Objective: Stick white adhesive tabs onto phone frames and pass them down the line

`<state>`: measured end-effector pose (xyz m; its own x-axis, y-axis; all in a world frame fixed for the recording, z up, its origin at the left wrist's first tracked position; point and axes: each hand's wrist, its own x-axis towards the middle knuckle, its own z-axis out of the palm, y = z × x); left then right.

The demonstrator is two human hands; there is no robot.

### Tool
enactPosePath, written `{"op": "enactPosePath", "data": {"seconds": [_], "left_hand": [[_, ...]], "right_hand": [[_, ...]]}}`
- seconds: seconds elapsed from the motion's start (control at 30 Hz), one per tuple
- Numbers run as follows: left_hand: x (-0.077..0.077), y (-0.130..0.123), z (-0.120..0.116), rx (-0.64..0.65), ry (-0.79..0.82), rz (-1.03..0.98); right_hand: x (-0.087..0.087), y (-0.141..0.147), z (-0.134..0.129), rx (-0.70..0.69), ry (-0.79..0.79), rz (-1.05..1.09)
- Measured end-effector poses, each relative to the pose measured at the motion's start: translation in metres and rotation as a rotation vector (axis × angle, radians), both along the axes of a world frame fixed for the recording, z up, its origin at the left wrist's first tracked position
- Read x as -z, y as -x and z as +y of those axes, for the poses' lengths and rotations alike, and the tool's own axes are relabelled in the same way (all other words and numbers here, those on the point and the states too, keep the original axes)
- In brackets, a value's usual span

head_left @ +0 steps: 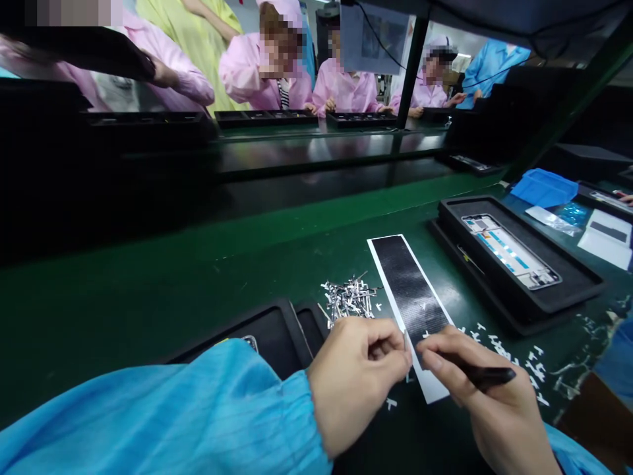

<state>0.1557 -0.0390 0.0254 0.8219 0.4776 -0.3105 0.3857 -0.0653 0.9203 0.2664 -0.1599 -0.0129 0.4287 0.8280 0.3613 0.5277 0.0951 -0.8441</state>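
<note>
My left hand pinches a small thin strip between thumb and fingertips, over the left edge of a long black sheet with a white border. Close on its right, my right hand is closed around a dark slim tool; the tool's tip is hidden by the fingers. A pile of small metallic strips lies just beyond my left hand. Small white T-shaped pieces are scattered on the green table, mostly right of the sheet.
A black tray with a phone frame stands at the right, stacked on another. Behind it is a blue bin. Another black tray lies partly under my left sleeve. Several people in pink sit across the bench.
</note>
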Motion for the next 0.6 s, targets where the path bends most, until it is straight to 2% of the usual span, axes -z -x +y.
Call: {"op": "enactPosePath", "data": {"seconds": [0.07,0.2,0.3,0.4,0.47,0.53,0.6], "left_hand": [[0.005,0.002,-0.004,0.073,-0.183,0.001],[0.016,0.005,-0.012,0.097,-0.907,-0.232],[0.02,0.006,-0.014,0.154,-1.263,-0.354],[0.021,0.004,-0.014,0.16,-1.422,-0.464],[0.023,0.003,-0.016,0.117,-1.457,-0.533],[0.023,0.003,-0.017,0.114,-1.433,-0.543],[0.021,0.004,-0.018,0.148,-1.309,-0.506]], "right_hand": [[-0.004,0.0,0.002,0.005,0.021,0.005],[-0.012,0.002,0.004,-0.046,0.123,0.036],[-0.012,0.001,0.002,-0.073,0.137,0.028],[-0.007,-0.003,-0.003,-0.128,0.152,0.028],[-0.004,-0.006,-0.006,-0.14,0.183,0.046],[-0.002,-0.008,-0.009,-0.135,0.205,0.057],[-0.002,-0.009,-0.012,-0.149,0.219,0.046]]}}
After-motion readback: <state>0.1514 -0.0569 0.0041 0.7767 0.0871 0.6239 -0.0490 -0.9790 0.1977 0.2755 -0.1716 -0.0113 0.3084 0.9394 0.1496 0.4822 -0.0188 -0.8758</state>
